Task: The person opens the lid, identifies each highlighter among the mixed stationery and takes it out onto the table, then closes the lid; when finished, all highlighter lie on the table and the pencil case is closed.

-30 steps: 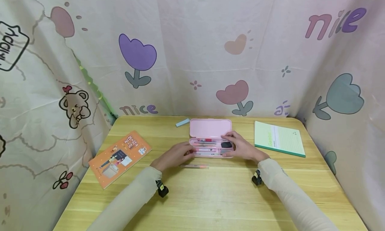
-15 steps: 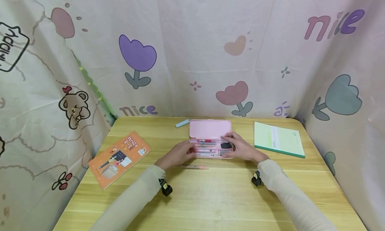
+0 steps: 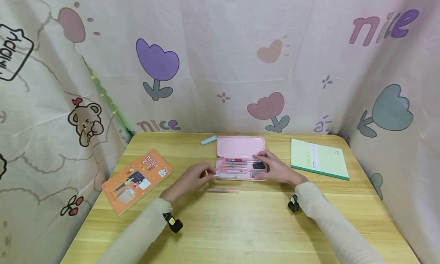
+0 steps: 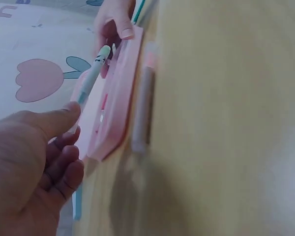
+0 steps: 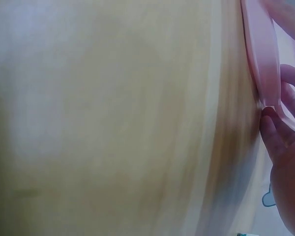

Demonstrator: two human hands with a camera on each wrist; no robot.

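A pink pencil case (image 3: 240,146) lies with its lid folded back. Pens (image 3: 233,160) fill its long compartments, and a black item (image 3: 258,166) sits in the right part. Beside its left end my left hand (image 3: 190,178) pinches a pale pen with a light green tip (image 4: 92,76) between thumb and fingers. The pen slants over the case in the left wrist view. My right hand (image 3: 276,169) grips the case's right end, thumb at the front edge and fingers at the back. Another pen with a pink end (image 3: 222,190) lies on the table in front of the case.
An orange book (image 3: 137,182) lies on the left of the wooden table (image 3: 247,229). On the right is a pale green notebook (image 3: 319,159). A small light blue strip (image 3: 208,140) lies behind the case, near the patterned curtain (image 3: 206,65).
My left hand has drawn back left from the case, now with the pale pen pinched in it. The right hand and the case have stayed in place.
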